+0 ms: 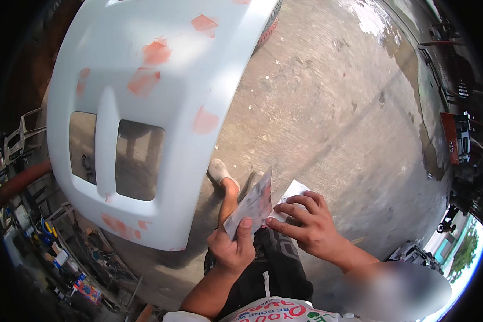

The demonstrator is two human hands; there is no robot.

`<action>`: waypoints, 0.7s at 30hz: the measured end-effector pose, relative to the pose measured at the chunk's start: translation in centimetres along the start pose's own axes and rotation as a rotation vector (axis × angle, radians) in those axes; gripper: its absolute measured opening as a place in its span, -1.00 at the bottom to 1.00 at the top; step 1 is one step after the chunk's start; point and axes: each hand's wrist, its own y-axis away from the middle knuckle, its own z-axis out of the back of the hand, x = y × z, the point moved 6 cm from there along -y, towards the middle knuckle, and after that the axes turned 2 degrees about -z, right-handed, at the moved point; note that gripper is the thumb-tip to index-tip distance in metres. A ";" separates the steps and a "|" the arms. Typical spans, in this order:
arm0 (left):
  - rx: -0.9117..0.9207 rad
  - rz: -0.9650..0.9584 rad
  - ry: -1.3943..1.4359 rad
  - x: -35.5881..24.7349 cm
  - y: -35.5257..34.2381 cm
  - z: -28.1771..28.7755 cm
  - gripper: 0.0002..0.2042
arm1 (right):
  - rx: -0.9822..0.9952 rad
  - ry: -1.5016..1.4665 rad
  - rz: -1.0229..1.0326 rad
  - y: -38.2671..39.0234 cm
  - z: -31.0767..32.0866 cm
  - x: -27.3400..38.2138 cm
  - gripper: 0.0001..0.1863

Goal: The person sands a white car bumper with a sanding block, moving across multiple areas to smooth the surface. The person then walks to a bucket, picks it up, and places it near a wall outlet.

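My left hand [232, 249] is closed on a thin, flat grey-white board [249, 205], thumb on top, with reddish and dark smears across its face. Close beside it, my right hand [315, 231] grips a flat white piece [292, 193] that looks like a spreader; its fingers lie over the top. The two flat pieces are held near each other above my lap, their lower edges close together. To the left stands a large pale car body panel [180, 153], with two rectangular openings and several patches of reddish filler [144, 81].
A tyre [267, 33] shows behind the panel's far right edge. Concrete floor [327, 107] stretches to the right. Cluttered parts and a metal frame [99, 249] line the lower left. A red box [449, 138] and other items stand along the right wall. My foot [218, 170] rests beside the panel.
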 end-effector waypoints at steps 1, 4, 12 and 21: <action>-0.081 -0.003 0.148 -1.0 -0.6 1.1 -0.75 | 0.083 -0.036 -0.009 0.1 -1.1 -0.2 -0.42; -0.059 -0.123 0.357 -2.7 -1.2 2.4 -0.78 | 0.103 -0.149 -0.130 -1.6 -3.7 -2.5 -0.48; -0.095 0.282 0.976 9.3 0.6 0.3 -0.54 | -0.297 0.369 0.141 -14.2 2.2 -1.1 -0.62; -0.089 0.187 1.213 11.4 1.0 0.7 -0.81 | -0.303 0.357 0.222 -19.0 1.8 0.9 -0.56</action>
